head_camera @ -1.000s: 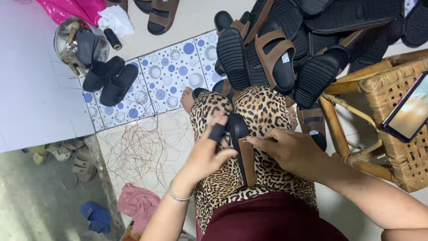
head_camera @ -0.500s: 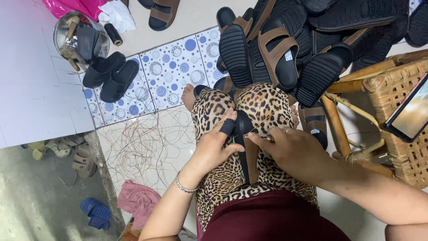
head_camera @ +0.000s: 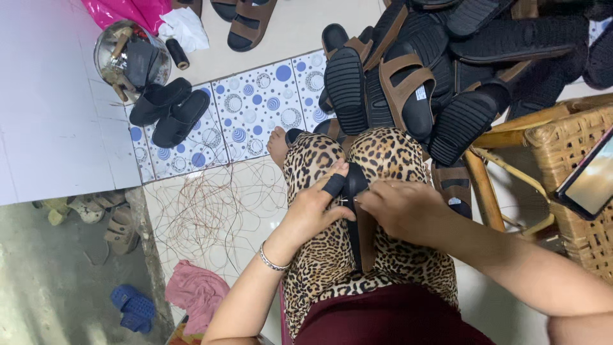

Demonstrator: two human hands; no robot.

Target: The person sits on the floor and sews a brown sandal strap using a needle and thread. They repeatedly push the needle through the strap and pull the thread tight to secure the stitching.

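Note:
A black and brown sandal (head_camera: pixel 361 239) lies lengthwise on my lap, over leopard-print trousers (head_camera: pixel 383 153). My left hand (head_camera: pixel 314 207) grips the sandal's upper end from the left; its forefinger wears a dark blue finger cover. My right hand (head_camera: pixel 399 207) presses on the sandal from the right, fingertips pinched at a small metal needle between the two hands. Both hands touch the sandal and nearly touch each other.
A heap of black and brown sandals (head_camera: pixel 434 70) fills the top right. A wicker stand (head_camera: pixel 568 153) holds a phone (head_camera: pixel 590 176) at right. Loose threads (head_camera: pixel 211 211) cover the tile floor; two black sandals (head_camera: pixel 167 110) and a metal bowl (head_camera: pixel 131 57) sit top left. Pink cloth (head_camera: pixel 198 294) lies lower left.
My hands have drawn closer together on the sandal. The left forefinger has shifted up along its top end, and the right fingertips now pinch at the needle.

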